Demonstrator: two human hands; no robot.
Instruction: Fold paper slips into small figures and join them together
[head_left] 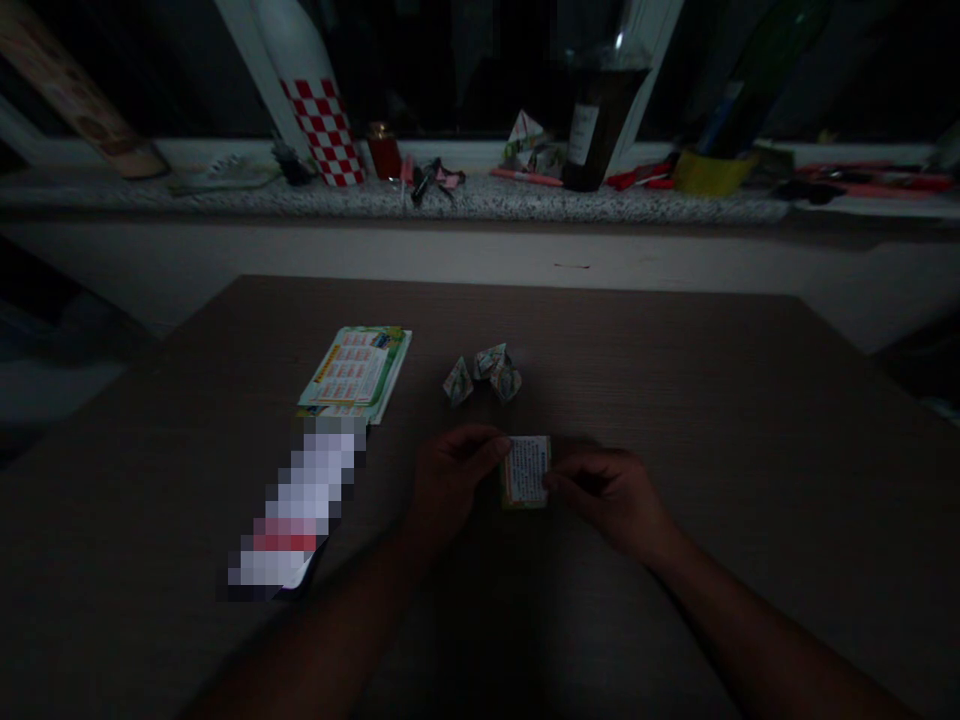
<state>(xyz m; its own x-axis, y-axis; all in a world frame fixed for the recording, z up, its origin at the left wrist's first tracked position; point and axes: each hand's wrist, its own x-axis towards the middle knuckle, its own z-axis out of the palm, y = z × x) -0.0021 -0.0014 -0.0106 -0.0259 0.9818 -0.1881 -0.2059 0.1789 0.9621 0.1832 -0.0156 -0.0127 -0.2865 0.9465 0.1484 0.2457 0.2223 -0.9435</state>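
Note:
Between my hands, just above the table, is a small printed piece of paper (527, 472) with dense text and a green edge. My left hand (450, 475) pinches its upper left corner between thumb and finger. At the paper's right edge, the thumb and fingers of my right hand (611, 495) are closed on it. Beyond the hands sit several small folded paper pieces: one stands alone (457, 383) on the left, and a joined cluster (499, 372) lies to its right. Both carry similar coloured print.
A stack of printed calendar sheets (352, 370) lies to the left on the brown table (675, 380). Below it is a phone (300, 510) with a blurred screen. The granite windowsill (517, 205) holds a checkered bottle (322, 125), a dark cup (596, 125) and a yellow holder (712, 172).

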